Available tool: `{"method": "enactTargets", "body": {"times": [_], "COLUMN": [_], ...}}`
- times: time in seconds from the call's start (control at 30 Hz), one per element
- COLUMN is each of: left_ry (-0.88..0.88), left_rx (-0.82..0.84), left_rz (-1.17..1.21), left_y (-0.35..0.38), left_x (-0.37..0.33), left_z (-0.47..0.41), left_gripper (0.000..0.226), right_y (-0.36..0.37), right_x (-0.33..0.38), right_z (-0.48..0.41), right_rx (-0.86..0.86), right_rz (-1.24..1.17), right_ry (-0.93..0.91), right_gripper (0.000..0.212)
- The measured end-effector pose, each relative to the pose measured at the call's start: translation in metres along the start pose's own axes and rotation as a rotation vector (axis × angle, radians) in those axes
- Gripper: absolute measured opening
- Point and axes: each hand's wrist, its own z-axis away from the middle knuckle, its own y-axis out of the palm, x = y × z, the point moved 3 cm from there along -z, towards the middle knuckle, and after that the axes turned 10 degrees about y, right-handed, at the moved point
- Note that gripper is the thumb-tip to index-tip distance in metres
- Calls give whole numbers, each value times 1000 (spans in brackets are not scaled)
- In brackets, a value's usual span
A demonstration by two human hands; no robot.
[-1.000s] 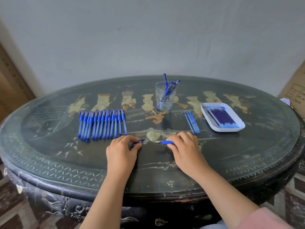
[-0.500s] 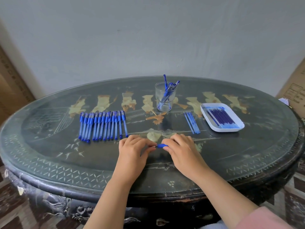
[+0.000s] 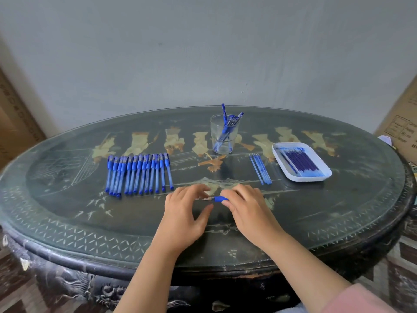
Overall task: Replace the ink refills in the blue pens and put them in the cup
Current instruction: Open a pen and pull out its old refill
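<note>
- My right hand [image 3: 247, 208] grips a blue pen [image 3: 217, 199] low over the counter [image 3: 67, 204], fingers curled over the barrel and hiding most of it.
- Only the pen's blue grip section and its metal tip show. The tip points left, toward my other hand.
- My left hand [image 3: 186, 214] sits just beside the tip with the fingers loosely spread and the thumb held apart. It seems to hold nothing, though the fingertips are blurred, so I cannot be sure.
- The tip lies in the gap between my left thumb and fingers. I cannot tell whether it touches either.
- A row of capped blue pens [image 3: 137, 173] lies side by side on the counter, beyond my left hand and to its left.
- The clear cup [image 3: 222, 146] stands upright near the far middle of the counter, with several finished pens [image 3: 228, 123] leaning inside it.
- A few loose refills [image 3: 260, 169] lie together on the counter between the cup and the white tray [image 3: 326, 175].
- The tray sits to the right, well apart from my hands, and holds a bundle of dark blue refills [image 3: 299, 160].
- A cardboard box [image 3: 404, 123] stands at the right edge, past the counter.
</note>
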Motion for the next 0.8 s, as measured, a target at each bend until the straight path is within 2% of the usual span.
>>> {"method": "enactTargets", "body": {"times": [0.07, 0.17, 0.3, 0.37, 0.47, 0.5, 0.6, 0.7, 0.8], "left_ry": [50, 36, -39, -21, 22, 26, 11, -46, -47], "left_rx": [-27, -60, 19, 25, -42, -50, -35, 4, -9], "left_rz": [-31, -101, 8, 28, -17, -38, -53, 17, 52], "left_y": [0, -2, -1, 0, -1, -2, -1, -1, -2], "left_x": [0, 0, 0, 1, 1, -1, 2, 3, 1], "left_z": [-2, -4, 0, 0, -2, -3, -4, -1, 0], "left_gripper": [13, 51, 59, 50, 17, 18, 49, 62, 48], "right_y": [0, 0, 0, 0, -1, 0, 0, 0, 1], "right_x": [0, 1, 0, 0, 0, 0, 0, 0, -1], "right_z": [0, 0, 0, 0, 0, 0, 0, 0, 0], "right_rx": [7, 7, 3, 9, 13, 17, 31, 11, -1], "right_rz": [6, 10, -1, 2, -2, 0, 8, 9, 8], "right_ry": [-3, -7, 12, 12, 19, 19, 19, 19, 13], "right_gripper": [19, 19, 19, 20, 21, 21, 19, 18, 17]}}
